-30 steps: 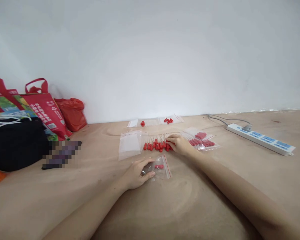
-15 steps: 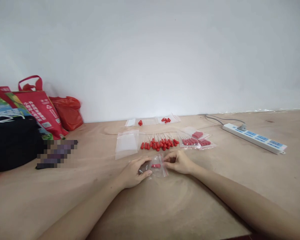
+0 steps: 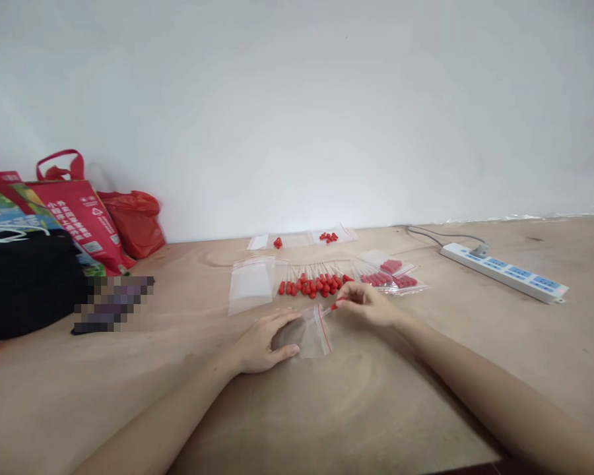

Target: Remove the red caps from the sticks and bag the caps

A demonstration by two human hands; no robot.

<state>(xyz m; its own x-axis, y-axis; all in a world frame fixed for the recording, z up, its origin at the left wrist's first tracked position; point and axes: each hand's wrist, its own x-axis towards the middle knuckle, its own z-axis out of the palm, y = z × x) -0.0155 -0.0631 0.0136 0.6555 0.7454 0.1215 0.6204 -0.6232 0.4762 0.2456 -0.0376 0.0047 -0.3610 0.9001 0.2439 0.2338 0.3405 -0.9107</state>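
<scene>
My left hand (image 3: 270,342) lies around the left part of a small clear zip bag (image 3: 313,336), thumb and fingers on its two sides. The bag's red-lined mouth faces right. Just beyond that mouth, my right hand (image 3: 363,303) pinches a red-tipped thin stick (image 3: 334,306); its pale end points left toward the bag. Part of the stick is hidden by the fingers. Behind my hands, a row of red-headed sticks (image 3: 313,286) lies fanned out, heads toward me.
Flat empty zip bags (image 3: 251,284) lie left of the row. Filled bags (image 3: 389,280) lie to its right. Further back are bags with small red pieces (image 3: 328,237). A power strip (image 3: 505,272) lies right; shopping bags (image 3: 79,218) and a black bag (image 3: 27,284) stand left.
My right hand has moved up and to the right, now with a red-tipped stick in its fingers. The red piece seen inside the small bag before no longer shows there.
</scene>
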